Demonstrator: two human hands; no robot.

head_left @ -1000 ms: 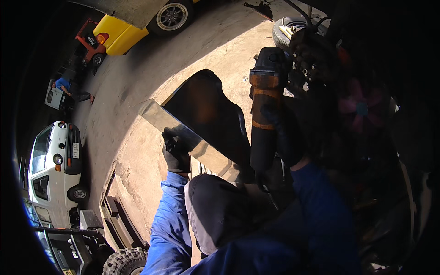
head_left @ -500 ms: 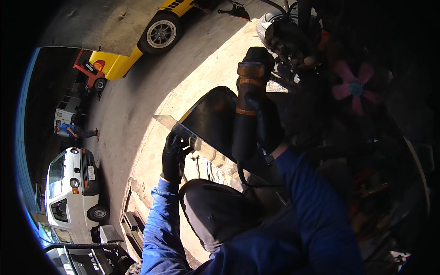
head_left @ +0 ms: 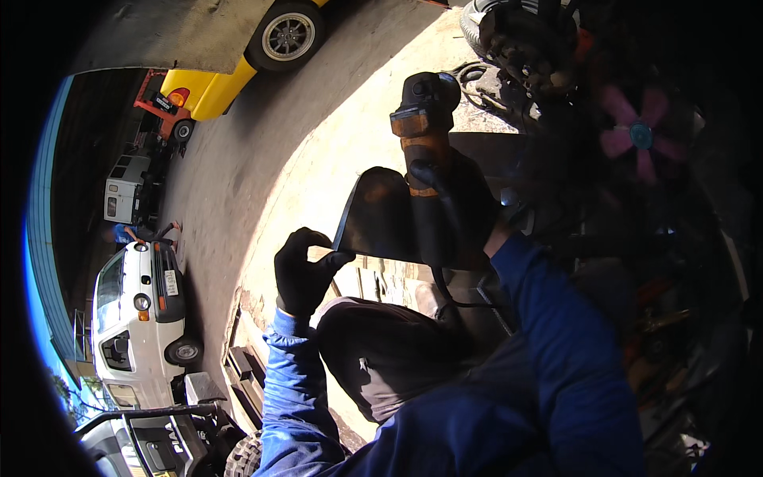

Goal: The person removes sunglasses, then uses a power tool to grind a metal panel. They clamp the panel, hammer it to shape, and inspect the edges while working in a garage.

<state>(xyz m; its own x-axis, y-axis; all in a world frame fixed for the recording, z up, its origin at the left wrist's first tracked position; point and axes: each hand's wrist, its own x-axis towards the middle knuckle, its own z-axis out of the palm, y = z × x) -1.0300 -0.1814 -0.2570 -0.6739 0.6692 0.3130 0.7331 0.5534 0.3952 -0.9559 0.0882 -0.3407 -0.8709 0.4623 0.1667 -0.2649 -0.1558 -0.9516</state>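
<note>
My right hand (head_left: 469, 203), in a dark glove, is wrapped around an orange and black angle grinder (head_left: 427, 147). The grinder stands nearly upright in view, head toward the top, and its cord runs down from the lower end. My left hand (head_left: 306, 270), also gloved, pinches the lower left corner of a dark plate (head_left: 377, 216) with a rounded top between thumb and fingers. The plate lies just left of the grinder and partly behind it. Whether the two touch, I cannot tell. My bent knee (head_left: 381, 342) in dark trousers is below the plate.
A white van (head_left: 131, 326) is parked on the left, with a person (head_left: 131, 233) in blue beyond it. A yellow car (head_left: 211, 83) stands at the upper left. On the shadowed right are a pink fan (head_left: 640, 135) and a tyre (head_left: 481, 28). Metal bars (head_left: 245, 374) lie lower left.
The plate has turned, so its pale lower strip no longer shows. My left hand has shifted slightly and now pinches the corner. The grinder has moved a little left and up, its head turned.
</note>
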